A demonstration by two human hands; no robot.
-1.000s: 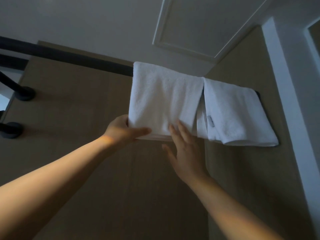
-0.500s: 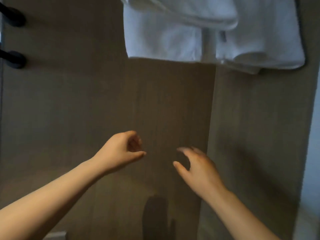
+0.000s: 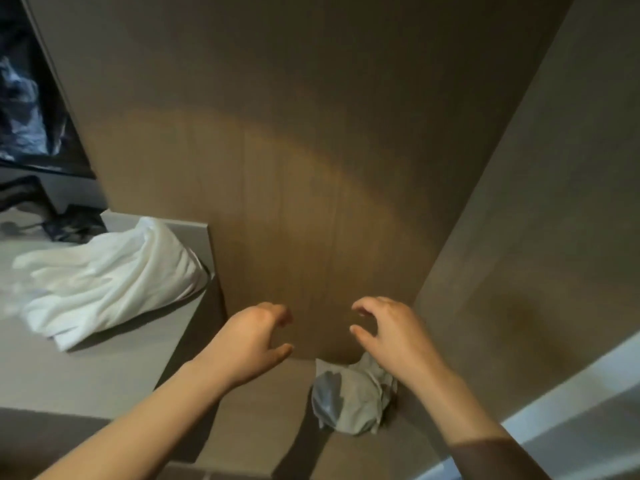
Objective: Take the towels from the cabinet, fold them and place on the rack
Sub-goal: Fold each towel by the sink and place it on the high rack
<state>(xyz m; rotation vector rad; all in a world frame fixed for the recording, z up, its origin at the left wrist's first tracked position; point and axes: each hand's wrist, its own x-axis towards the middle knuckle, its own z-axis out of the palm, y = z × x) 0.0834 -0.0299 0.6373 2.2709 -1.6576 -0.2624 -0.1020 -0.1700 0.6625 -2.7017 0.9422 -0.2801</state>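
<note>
Hands: two in view, both bare, reaching up from the bottom edge into the lower centre of the frame. Towels: one, white. Other cloth: one small greyish crumpled piece [image 3: 349,396], low in the frame just below the right wrist; what it is cannot be told.

White towel [image 3: 110,282] lies unfolded and bunched on the grey counter [image 3: 104,372] at centre left, well apart from both hands. Its long axis runs diagonally: the gathered end points to the upper right, at the counter's far corner, and the loose folds fan out toward the lower left.

Left hand [image 3: 249,344]: fingers loosely curled inward, thumb stretched toward the right; holds nothing and touches nothing visible. Right hand [image 3: 391,334]: fingers bent and slightly spread, claw-like, thumb pointing left; holds nothing. The two hands face each other with a clear gap between them, in front of the brown wood-grain wall panel [image 3: 311,168]. Contact with the panel cannot be told.

Dark glossy object [image 3: 31,98] at upper left, above the counter; blurred, not identifiable.
</note>
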